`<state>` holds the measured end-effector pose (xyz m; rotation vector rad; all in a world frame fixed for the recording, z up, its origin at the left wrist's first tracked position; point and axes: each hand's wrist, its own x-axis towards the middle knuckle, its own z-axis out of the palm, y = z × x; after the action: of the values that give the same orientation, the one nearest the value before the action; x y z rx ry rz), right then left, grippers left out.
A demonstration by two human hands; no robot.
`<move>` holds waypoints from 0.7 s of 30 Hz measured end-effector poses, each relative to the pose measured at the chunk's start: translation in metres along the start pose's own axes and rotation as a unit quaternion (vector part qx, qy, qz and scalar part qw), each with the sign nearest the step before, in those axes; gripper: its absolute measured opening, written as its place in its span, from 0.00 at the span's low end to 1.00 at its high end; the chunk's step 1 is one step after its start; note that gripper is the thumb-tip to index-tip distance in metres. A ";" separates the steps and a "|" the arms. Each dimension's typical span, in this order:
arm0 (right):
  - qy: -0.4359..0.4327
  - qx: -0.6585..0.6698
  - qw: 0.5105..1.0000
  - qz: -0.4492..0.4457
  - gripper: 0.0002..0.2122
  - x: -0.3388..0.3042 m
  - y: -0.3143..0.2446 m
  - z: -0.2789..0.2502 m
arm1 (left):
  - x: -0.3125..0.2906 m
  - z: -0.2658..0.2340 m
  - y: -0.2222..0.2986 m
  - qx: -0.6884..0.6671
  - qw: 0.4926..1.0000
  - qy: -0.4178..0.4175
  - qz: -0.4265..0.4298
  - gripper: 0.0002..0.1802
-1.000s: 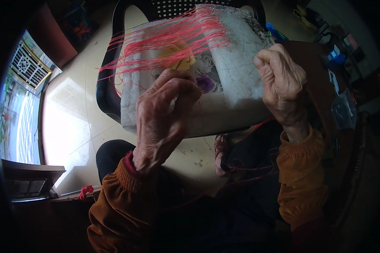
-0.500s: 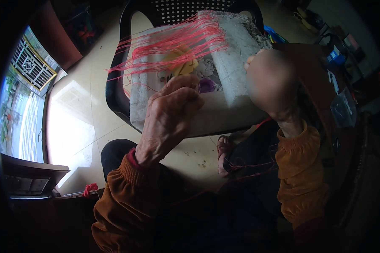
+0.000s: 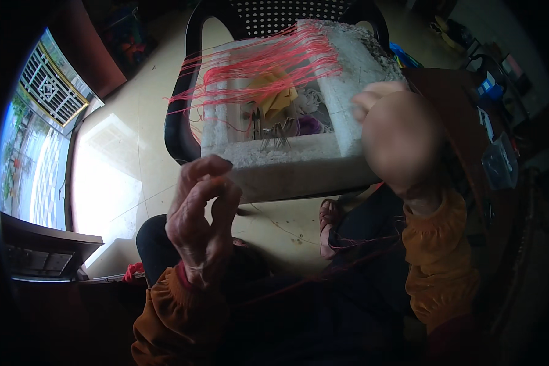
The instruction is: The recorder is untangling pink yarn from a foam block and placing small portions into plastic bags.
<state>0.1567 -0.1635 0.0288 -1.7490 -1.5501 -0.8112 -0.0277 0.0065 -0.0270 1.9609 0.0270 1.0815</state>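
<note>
A white foam box [image 3: 287,160] rests on a dark plastic chair in front of me, with many pink-red threads [image 3: 262,61] stretched over its top from left to right. My left hand [image 3: 202,210] is below the box's near left corner. Its thumb and a bent finger meet in a pinch, and another finger stretches above them; anything between the tips is too small to see. My right hand [image 3: 399,134] is beside the box's right side, blurred, its fingers partly curled toward the foam. Inside the box are a yellow cloth-like piece [image 3: 274,96], purple material [image 3: 309,125] and white thread [image 3: 311,99].
Several thin metal pins or needles [image 3: 277,137] stand at the box's near wall. The black chair [image 3: 175,135] has arms around the box. Loose red thread [image 3: 354,263] trails across my lap. To the right is a dark red-brown table [image 3: 436,91] with a clear plastic container [image 3: 500,160].
My left hand has moved from over the box's near edge down and left toward me, uncovering the pins. My right hand stays by the right side, slightly lower. The view has shifted a little.
</note>
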 end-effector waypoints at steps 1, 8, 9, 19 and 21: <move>-0.013 0.020 1.000 -0.010 0.08 0.003 -0.005 0.005 | -0.002 0.001 -0.005 -0.002 1.000 0.001 -0.001 0.08; -0.124 0.059 0.980 -0.141 0.11 0.022 0.001 0.046 | -0.010 0.008 -0.007 -0.072 0.992 -0.026 -0.102 0.05; -0.145 0.090 0.974 -0.148 0.11 0.022 0.001 0.049 | -0.011 0.007 -0.008 -0.074 0.992 -0.022 -0.105 0.05; -0.195 0.163 0.966 -0.053 0.08 0.026 -0.008 0.056 | -0.009 0.008 -0.019 -0.085 0.991 -0.039 -0.090 0.05; -0.207 0.163 0.964 -0.019 0.07 0.028 -0.011 0.055 | -0.009 0.010 -0.019 -0.088 0.992 -0.037 -0.088 0.05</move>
<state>0.1504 -0.1019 0.0191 -1.7121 -1.8669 -0.1861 -0.0193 0.0084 -0.0484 1.8028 0.0607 0.8666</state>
